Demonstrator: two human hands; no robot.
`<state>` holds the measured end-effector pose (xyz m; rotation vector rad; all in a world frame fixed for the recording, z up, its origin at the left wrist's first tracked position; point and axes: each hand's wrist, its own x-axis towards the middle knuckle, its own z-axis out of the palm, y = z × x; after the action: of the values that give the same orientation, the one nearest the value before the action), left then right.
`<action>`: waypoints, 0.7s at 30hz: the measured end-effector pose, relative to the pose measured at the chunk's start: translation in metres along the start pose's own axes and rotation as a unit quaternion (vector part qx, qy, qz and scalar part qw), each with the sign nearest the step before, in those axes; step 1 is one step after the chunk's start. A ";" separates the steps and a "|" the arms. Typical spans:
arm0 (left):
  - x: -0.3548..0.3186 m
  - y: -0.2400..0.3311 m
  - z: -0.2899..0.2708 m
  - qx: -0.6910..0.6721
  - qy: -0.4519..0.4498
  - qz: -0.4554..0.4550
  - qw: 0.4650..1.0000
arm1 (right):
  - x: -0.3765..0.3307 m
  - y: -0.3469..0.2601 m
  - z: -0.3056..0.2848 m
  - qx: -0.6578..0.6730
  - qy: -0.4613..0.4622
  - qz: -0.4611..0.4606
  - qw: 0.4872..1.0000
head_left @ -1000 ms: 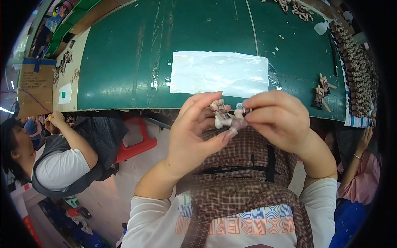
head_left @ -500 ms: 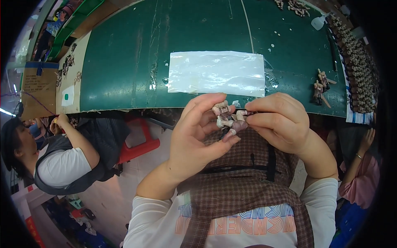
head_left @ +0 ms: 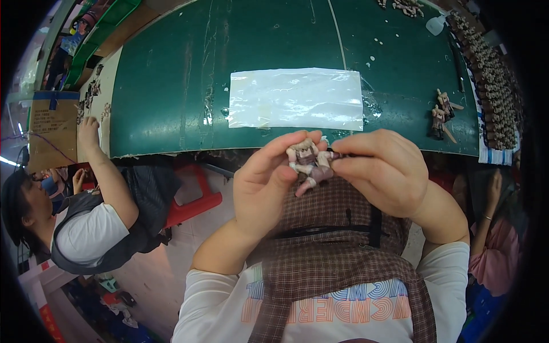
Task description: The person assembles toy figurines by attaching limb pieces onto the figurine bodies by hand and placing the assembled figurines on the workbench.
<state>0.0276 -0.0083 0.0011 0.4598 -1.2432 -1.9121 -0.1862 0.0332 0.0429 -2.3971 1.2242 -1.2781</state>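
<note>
A small figurine (head_left: 309, 162), pale with mauve-brown clothing, is held between my two hands just off the table's front edge. My left hand (head_left: 260, 186) curls around its body, with fingers behind and the thumb in front. My right hand (head_left: 386, 174) pinches the figurine's right-hand end between thumb and fingers; a thin dark end shows at the fingertips, but its exact part is hard to tell. Beyond my hands, a white sheet (head_left: 294, 98) under clear plastic lies on the green table (head_left: 160, 103).
Toward the right lie figurines with flat wooden sticks (head_left: 439, 117). Beside them are dense rows of figurines (head_left: 494, 91) and a white bottle (head_left: 437, 24). On the left, a co-worker (head_left: 97, 217) reaches toward small parts near a cardboard box (head_left: 54, 126); a red stool (head_left: 197, 197) stands below.
The figurine has turned in my hands and my left fingers have closed further around it. The co-worker at left has stretched an arm up to the table's small parts.
</note>
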 end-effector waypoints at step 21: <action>0.002 -0.002 0.013 -0.085 0.175 -0.081 0.977 | -0.006 0.003 0.026 0.007 0.001 0.059 0.998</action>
<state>0.0167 -0.0016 0.0055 0.7883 -0.8266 -1.9481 -0.1699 0.0301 0.0217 -2.2775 1.3312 -1.2505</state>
